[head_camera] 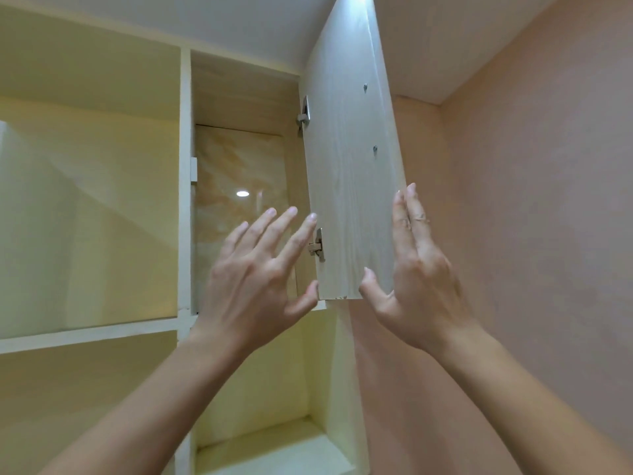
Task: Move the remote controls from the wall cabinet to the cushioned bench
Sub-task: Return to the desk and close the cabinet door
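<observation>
Nearest the camera, two bare forearms rise from the lower corners toward the wall cabinet (pixel 186 200). Left hand (pixel 255 279) is spread, fingers fanned and apart, holding nothing; it hovers in front of the open compartment, its thumb close to the lower inner corner of the door (pixel 349 173) — whether it touches cannot be told. Right hand (pixel 416 282) is flat and open, fingers together along the door's free edge and thumb against the inner face near the bottom corner, so the door edge sits between thumb and fingers.

That door stands swung wide on its right-side hinges, pale wood grain, two small screw heads on its inner face, a chipped bottom edge. Upper hinge (pixel 303 114) and lower hinge (pixel 318 245) are metal. Room to move is narrow — the opening lies between the white centre post and the hinged side, with the pink wall (pixel 541 207) just right of the door.

Farther in, the compartment shows a glossy marble-patterned back panel (pixel 239 200) reflecting a round light. No remote controls are visible; the shelf floor is hidden from this low angle. An open niche (pixel 274 399) lies below, glass-fronted sections to the left.
</observation>
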The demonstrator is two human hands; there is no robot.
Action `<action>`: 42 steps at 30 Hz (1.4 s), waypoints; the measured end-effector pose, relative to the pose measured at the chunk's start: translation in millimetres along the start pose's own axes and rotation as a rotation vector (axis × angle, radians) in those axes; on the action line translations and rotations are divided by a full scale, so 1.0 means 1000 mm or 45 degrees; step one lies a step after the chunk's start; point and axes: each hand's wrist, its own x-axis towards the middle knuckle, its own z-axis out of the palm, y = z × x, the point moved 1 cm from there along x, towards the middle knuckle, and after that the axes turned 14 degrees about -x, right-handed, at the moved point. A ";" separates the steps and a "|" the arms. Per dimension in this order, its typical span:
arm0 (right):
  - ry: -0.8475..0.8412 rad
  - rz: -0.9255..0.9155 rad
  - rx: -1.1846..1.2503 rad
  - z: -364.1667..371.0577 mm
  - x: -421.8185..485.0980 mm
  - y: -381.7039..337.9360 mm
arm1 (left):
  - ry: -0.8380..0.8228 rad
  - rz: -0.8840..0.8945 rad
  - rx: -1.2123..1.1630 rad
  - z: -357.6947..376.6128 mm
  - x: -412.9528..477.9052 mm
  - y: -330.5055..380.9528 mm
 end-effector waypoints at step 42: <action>-0.162 -0.311 0.522 0.148 0.023 -0.109 | -0.355 0.091 0.406 -0.037 -0.035 -0.109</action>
